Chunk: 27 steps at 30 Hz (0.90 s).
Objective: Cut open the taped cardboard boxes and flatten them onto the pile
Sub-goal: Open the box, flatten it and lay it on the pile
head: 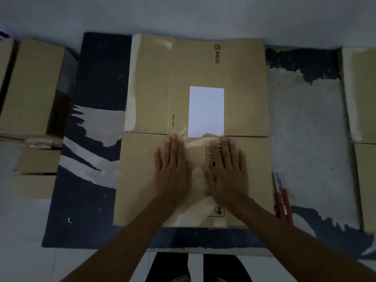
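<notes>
A flattened brown cardboard box [244, 98] with a white label and clear tape strips lies in the middle of a dark worn table [97, 82]. My left hand [173, 169] and my right hand [227, 171] lie side by side, palms down with fingers straight, pressing on the near half of the box just below its middle seam. A red-handled cutter [282, 202] rests on the table right of the box, close to my right forearm.
Upright and partly folded cardboard boxes [34, 88] stand at the left edge. More flat cardboard [362, 94] lies at the far right. A pale wall runs along the table's far side. My legs show below the table's near edge.
</notes>
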{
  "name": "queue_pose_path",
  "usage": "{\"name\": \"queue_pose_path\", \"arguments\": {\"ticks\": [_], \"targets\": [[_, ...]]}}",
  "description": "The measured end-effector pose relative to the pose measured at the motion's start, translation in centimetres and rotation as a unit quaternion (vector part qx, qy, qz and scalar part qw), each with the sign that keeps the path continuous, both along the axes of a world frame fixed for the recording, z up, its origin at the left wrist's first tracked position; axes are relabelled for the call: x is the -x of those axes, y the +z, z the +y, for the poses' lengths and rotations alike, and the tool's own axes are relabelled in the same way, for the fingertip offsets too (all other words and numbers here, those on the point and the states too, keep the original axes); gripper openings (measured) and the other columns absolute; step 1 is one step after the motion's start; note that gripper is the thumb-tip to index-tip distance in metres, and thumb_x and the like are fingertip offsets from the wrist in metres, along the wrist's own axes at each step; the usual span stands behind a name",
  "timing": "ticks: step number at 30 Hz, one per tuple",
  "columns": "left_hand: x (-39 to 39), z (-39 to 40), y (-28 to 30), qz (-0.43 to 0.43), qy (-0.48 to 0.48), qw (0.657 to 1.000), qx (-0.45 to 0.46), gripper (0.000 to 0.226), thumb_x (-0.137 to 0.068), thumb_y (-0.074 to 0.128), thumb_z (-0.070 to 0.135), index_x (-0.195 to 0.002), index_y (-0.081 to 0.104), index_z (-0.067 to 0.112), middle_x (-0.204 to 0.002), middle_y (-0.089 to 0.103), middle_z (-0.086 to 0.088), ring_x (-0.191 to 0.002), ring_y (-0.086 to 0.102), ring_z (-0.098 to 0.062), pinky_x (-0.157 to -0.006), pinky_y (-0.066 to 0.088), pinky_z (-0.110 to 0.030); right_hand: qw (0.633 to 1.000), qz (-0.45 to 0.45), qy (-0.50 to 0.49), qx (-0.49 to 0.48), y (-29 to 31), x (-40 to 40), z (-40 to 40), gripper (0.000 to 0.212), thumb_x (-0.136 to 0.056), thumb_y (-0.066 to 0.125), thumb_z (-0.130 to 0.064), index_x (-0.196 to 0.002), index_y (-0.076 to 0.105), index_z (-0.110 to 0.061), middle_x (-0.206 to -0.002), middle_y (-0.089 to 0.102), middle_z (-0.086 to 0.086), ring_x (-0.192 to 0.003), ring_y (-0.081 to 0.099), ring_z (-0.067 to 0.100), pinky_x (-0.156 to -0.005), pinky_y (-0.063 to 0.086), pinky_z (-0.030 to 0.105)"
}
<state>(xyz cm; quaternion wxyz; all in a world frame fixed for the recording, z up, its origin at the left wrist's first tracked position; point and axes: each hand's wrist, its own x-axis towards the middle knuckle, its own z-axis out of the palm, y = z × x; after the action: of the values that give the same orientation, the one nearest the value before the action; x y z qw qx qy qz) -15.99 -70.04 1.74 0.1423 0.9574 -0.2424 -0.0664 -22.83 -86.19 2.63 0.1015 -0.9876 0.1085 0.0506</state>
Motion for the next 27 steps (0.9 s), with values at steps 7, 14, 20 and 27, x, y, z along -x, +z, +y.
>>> {"name": "queue_pose_path", "arguments": {"ticks": [7, 14, 20, 27], "targets": [[2.5, 0.4, 0.4, -0.011, -0.017, 1.000, 0.004, 0.063, -0.104, 0.025, 0.042, -0.156, 0.023, 0.007, -0.163, 0.017, -0.018, -0.152, 0.013, -0.032, -0.123, 0.010, -0.053, 0.998, 0.004, -0.059, 0.012, 0.1, 1.0, 2.7, 0.063, -0.103, 0.028, -0.043, -0.158, 0.013, -0.015, -0.164, 0.007, 0.016, -0.152, 0.006, 0.035, -0.119, 0.013, 0.060], [3.9, 0.7, 0.4, -0.033, 0.015, 0.999, 0.031, 0.052, -0.103, 0.033, 0.027, -0.148, 0.040, 0.000, -0.157, 0.033, -0.018, -0.147, 0.030, -0.032, -0.118, 0.024, -0.052, 0.998, -0.001, -0.058, 0.003, 0.0, 2.2, 3.4, 0.066, -0.098, 0.034, -0.043, -0.156, 0.023, -0.012, -0.164, 0.008, 0.018, -0.152, 0.005, 0.035, -0.119, 0.010, 0.061], [5.3, 1.1, 0.1, -0.018, 0.009, 1.000, 0.024, 0.056, -0.101, 0.036, 0.030, -0.148, 0.038, 0.000, -0.157, 0.032, -0.022, -0.148, 0.028, -0.035, -0.120, 0.022, -0.052, 0.996, -0.022, -0.080, 0.029, -0.5, 2.5, 4.0, 0.060, -0.101, 0.036, -0.041, -0.154, 0.029, -0.013, -0.161, 0.018, 0.020, -0.150, 0.014, 0.037, -0.116, 0.018, 0.062], [5.8, 1.3, -0.4, -0.025, 0.026, 0.998, 0.042, 0.051, -0.100, 0.040, 0.026, -0.143, 0.048, 0.000, -0.155, 0.037, -0.020, -0.147, 0.030, -0.032, -0.116, 0.030, -0.054, 0.992, -0.015, -0.121, 0.017, -0.4, 4.4, 7.5, 0.058, -0.104, 0.025, -0.042, -0.153, 0.032, -0.012, -0.160, 0.022, 0.021, -0.150, 0.015, 0.037, -0.116, 0.019, 0.062]]}}
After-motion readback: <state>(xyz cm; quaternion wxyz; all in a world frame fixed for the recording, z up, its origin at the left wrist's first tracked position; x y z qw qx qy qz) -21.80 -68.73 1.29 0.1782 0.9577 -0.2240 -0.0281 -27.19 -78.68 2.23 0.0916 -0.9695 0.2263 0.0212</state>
